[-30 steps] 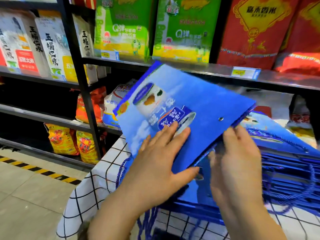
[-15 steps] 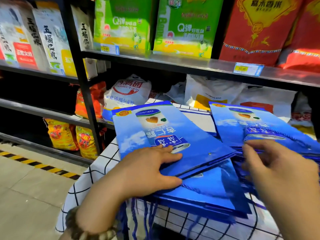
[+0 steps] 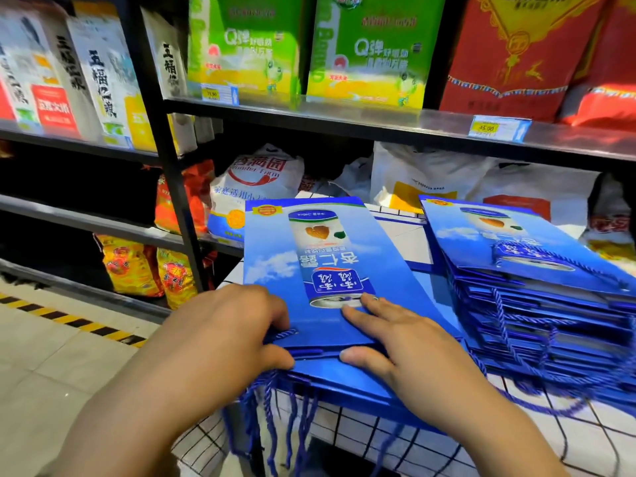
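a person's two hands work a flat blue paper bag (image 3: pixel 309 256) in a shop aisle; the bag lies printed side up on top of a short pile at the front left of the tabletop (image 3: pixel 516 438), which is covered in a white checked cloth; the left hand (image 3: pixel 223 335) has its fingers curled down over the bag's near left corner, thumb tucked against the edge, pinching it; the right hand (image 3: pixel 406 346) lies flat, fingers straight and spread, pressing on the bag's top face with the thumb at the near edge; blue cord handles (image 3: pixel 275 418) hang off the tabletop's front; a taller stack of the same bags (image 3: pixel 533 287) sits just beside it on the right; behind, a metal shelf (image 3: pixel 344 120) carries green boxes (image 3: pixel 247 46) and a yellow price tag (image 3: pixel 487 127); white sacks (image 3: pixel 254 187) sit below it
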Motion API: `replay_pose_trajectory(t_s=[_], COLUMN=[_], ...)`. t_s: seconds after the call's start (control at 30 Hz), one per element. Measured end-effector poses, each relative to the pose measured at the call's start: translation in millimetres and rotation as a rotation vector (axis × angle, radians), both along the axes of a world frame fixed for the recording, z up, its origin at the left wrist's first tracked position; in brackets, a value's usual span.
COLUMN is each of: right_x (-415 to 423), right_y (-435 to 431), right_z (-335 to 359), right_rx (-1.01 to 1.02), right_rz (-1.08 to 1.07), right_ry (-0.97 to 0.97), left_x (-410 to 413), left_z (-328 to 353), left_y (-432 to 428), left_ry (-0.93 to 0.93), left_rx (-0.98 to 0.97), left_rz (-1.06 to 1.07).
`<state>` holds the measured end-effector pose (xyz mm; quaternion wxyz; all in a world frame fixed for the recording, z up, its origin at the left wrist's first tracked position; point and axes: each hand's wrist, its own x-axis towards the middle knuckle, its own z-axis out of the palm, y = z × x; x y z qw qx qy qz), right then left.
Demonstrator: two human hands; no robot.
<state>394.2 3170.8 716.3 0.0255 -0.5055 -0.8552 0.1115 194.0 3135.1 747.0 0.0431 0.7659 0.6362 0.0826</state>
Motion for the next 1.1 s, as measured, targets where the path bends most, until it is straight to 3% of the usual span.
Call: replay_pose_trajectory(t_s=[0.1, 0.23, 0.3, 0.4, 0.47, 0.53, 0.63, 0.73, 0.8, 0.9, 1.1], right_x=[-3, -9, -11, -14, -15, -10, -1, 11, 14, 20, 17], right_y=[-3, -5, -5, -5, -5, -5, -8, -11, -13, -15, -12], right_z=[1, 0, -3, -9, -12, -16, -9, -2, 2, 8, 6], right_rx=[0.016, 0.064, 0.089, 0.161, 0.211, 0.147, -0.182, -0.409, -0.447, -0.345, -0.226], right_rz=[-0.018, -0.059, -0.093, -0.103, -0.092, -0.105, -0.203, -0.304, -0.256, -0.247, -0.216], right_ry=[-0.003, -0.027, -0.026, -0.017, 0.051, 0.328, 1.019, 1.295, 1.288, 1.201, 0.829], left_x=[6, 14, 20, 38, 54, 64, 66, 69, 71, 69, 71], left_z=[5, 6, 4, 1, 0, -2, -1, 0, -1, 0, 0], left_y=[-3, -4, -2, 3, 5, 10, 18, 23, 24, 26, 29], left_ry=[0.065, -0.016, -0.275, -0.837, -1.000, -1.093, -1.255, -1.234, -1.220, -1.242, -1.280], left_rx=[0.078, 0.154, 0.185, 0.074, -0.027, -0.027, -0.046, -0.069, -0.048, -0.022, -0.063], left_rz=[0.011, 0.048, 0.094, 0.069, 0.016, -0.009, 0.007, 0.010, 0.031, 0.054, 0.038])
